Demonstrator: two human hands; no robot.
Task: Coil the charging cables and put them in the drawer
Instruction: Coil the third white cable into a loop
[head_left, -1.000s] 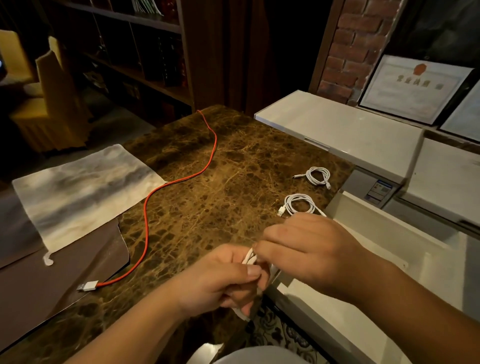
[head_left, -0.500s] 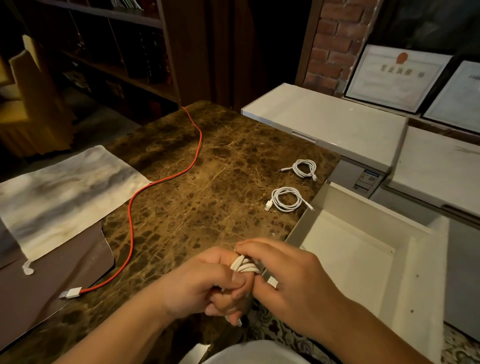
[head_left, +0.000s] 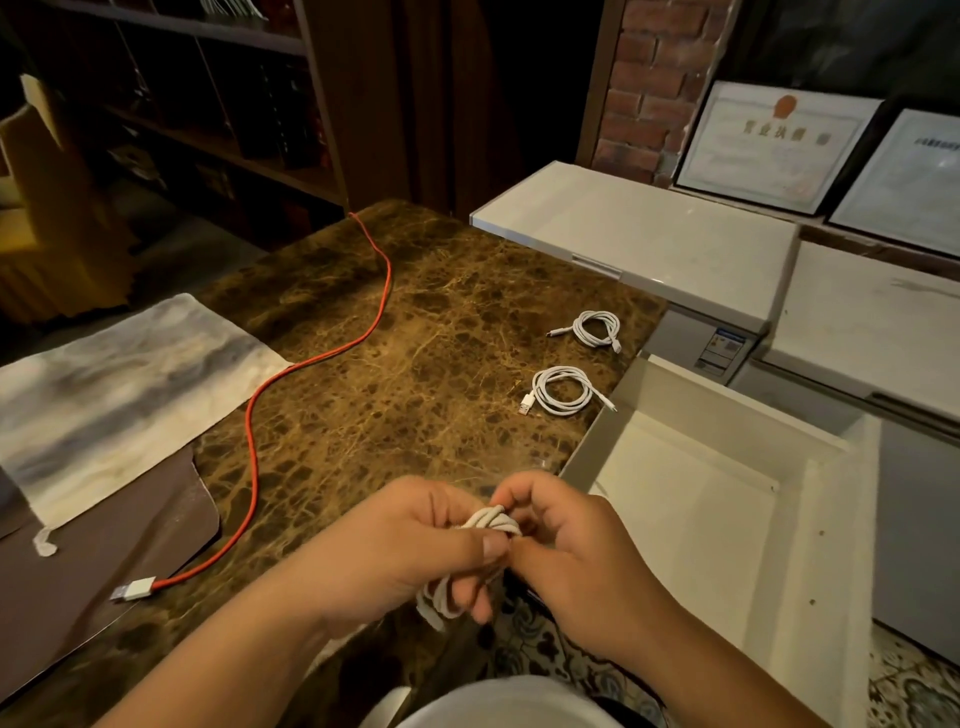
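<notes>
Red cable (head_left: 252, 441) lies uncoiled on table (head_left: 415, 364), left of our hands. Left hand (head_left: 400, 551) grips white bundle (head_left: 491, 522); right hand (head_left: 571, 551) pinches its top. Two coils (head_left: 561, 389) ahead; drawer (head_left: 727, 415) open, right.

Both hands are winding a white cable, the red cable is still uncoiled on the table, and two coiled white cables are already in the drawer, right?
Not quite. The head view shows the two coiled white cables lying on the table, beside the open drawer, not in it. The rest holds: the left hand and right hand hold a white cable, and the red cable lies uncoiled.
</notes>
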